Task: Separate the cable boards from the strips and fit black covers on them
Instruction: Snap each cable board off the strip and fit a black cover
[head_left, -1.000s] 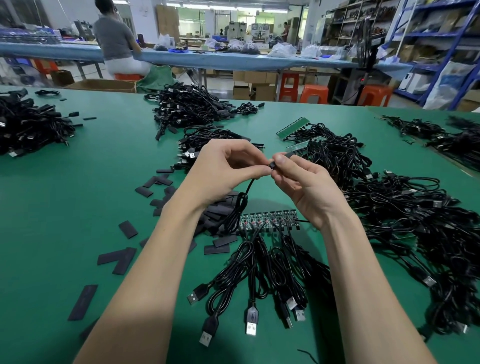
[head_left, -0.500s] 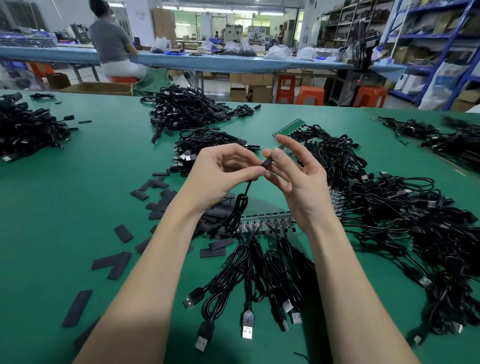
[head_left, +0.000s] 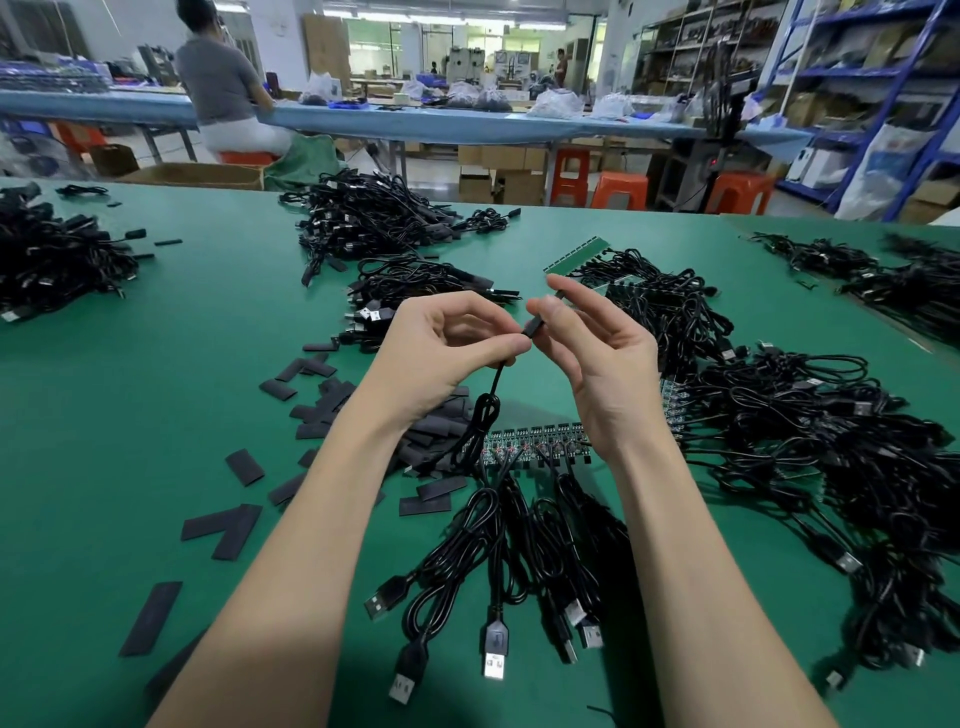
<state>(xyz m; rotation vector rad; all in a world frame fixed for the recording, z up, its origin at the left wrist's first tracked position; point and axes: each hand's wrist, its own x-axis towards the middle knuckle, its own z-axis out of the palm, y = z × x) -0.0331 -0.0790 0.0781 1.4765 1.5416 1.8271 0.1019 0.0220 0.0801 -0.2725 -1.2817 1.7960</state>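
Two hands are up over the middle of the green bench (head_left: 130, 415). The left hand (head_left: 441, 353) pinches a thin black cable (head_left: 496, 379) between thumb and fingertip. The right hand (head_left: 597, 353) pinches a small black cover (head_left: 534, 327) at the cable's tip, its other fingers spread. The cable hangs down to a strip of little boards (head_left: 535, 441) lying under the hands, with more cables joined to it. Loose black covers (head_left: 322, 410) lie toward the left side. Big cable piles (head_left: 831, 441) sit by the right edge.
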